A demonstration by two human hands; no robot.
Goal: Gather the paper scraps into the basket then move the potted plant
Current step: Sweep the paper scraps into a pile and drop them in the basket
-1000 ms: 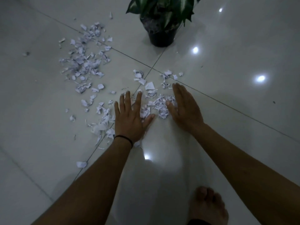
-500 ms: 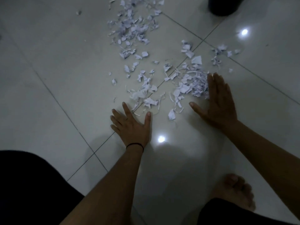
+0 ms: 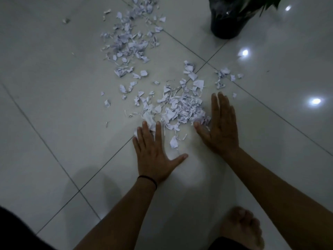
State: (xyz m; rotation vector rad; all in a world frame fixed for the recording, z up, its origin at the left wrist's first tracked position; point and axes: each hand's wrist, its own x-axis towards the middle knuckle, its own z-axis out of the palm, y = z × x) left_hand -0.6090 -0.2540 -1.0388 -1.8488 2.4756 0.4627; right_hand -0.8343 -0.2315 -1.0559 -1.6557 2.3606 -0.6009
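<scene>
White torn paper scraps (image 3: 182,109) lie heaped between my left hand (image 3: 155,156) and my right hand (image 3: 220,129), both flat on the floor with fingers straight, holding nothing, while a second scatter (image 3: 131,40) lies farther off. I judge the gathering barely begun: no basket is in view, and the black-potted green plant (image 3: 227,20) stands unmoved at the far right. Glossy pale floor tiles (image 3: 54,87) with dark grout lines mirror ceiling lights in a dim room.
</scene>
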